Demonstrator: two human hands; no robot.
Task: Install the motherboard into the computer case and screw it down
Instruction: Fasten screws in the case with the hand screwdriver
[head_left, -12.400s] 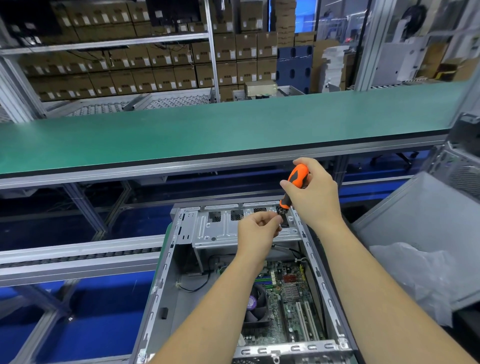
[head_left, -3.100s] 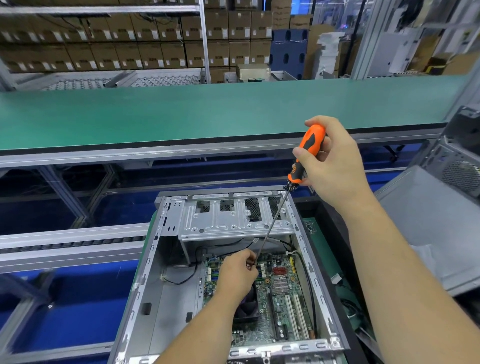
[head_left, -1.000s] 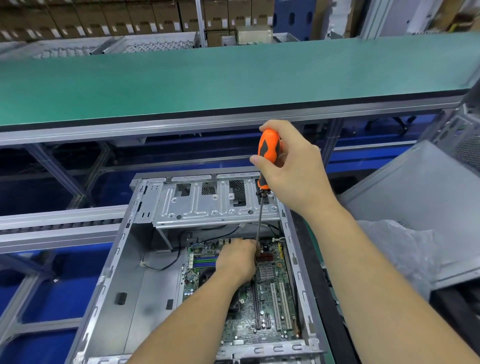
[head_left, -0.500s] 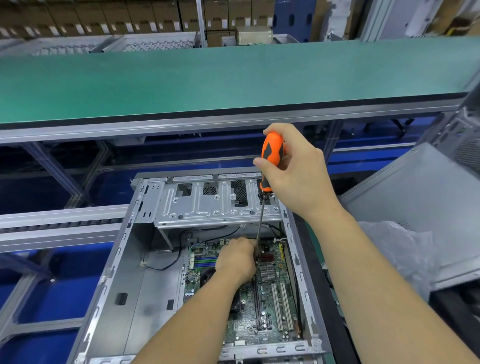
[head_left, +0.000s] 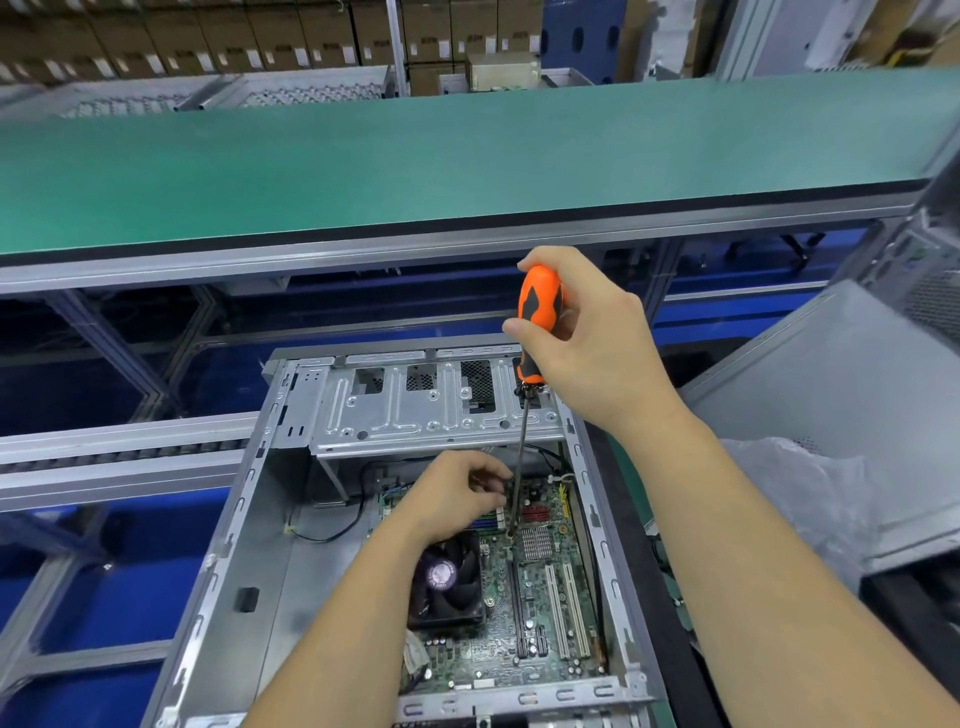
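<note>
The open grey computer case (head_left: 270, 545) lies on its side below me. The green motherboard (head_left: 540, 613) sits on its floor, with a black CPU fan (head_left: 447, 582) on it. My right hand (head_left: 597, 353) grips the orange and black handle of a screwdriver (head_left: 540, 306), which stands nearly upright. Its long shaft runs down past the drive cage (head_left: 431, 410), and the tip rests on the board near a small silver heatsink. My left hand (head_left: 457, 499) is inside the case with its fingers curled at the lower shaft. The screw under the tip is too small to see.
A long green conveyor belt (head_left: 467, 156) crosses behind the case. A loose grey side panel (head_left: 831, 405) and a clear plastic bag (head_left: 789, 493) lie to the right. A metal roller rail (head_left: 119, 457) runs on the left, over a blue floor.
The screwdriver has stayed upright over the same spot near the heatsink. My left hand has kept its place at the shaft, and my view has shifted only slightly.
</note>
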